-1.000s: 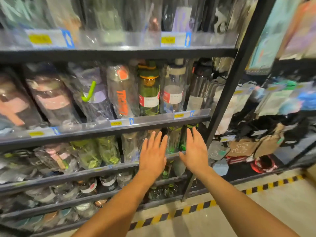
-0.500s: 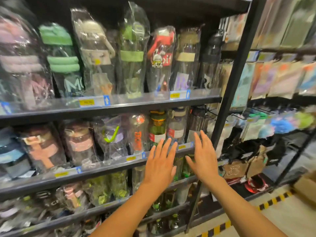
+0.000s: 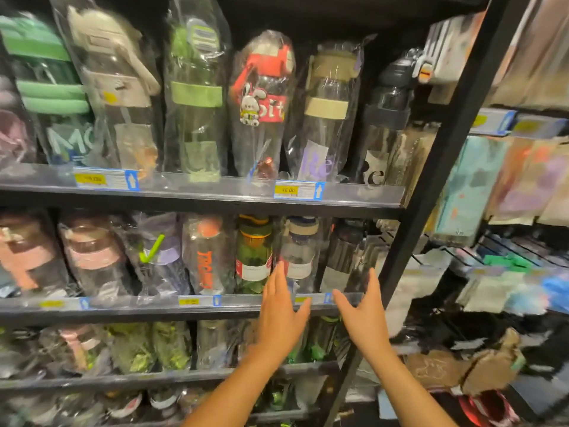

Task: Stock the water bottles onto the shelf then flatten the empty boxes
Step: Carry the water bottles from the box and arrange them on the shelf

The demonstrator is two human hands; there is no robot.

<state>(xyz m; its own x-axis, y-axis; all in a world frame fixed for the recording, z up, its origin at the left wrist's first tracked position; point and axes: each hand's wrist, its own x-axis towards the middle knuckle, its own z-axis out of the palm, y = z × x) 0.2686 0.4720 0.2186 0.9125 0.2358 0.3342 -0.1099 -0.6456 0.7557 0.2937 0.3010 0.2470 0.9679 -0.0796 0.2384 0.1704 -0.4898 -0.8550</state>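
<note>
Your head has tipped up since a second ago, and the top row of wrapped water bottles now shows in full. Your left hand and right hand have risen from the lower tier to the middle shelf rail. Their fingers are straight and spread, holding nothing. Your left fingertips overlap a navy-capped bottle; whether they touch it cannot be told. Bottles stand upright in clear sleeves on every tier. A black post bounds the rack, with blurred hanging goods to its right.
</note>
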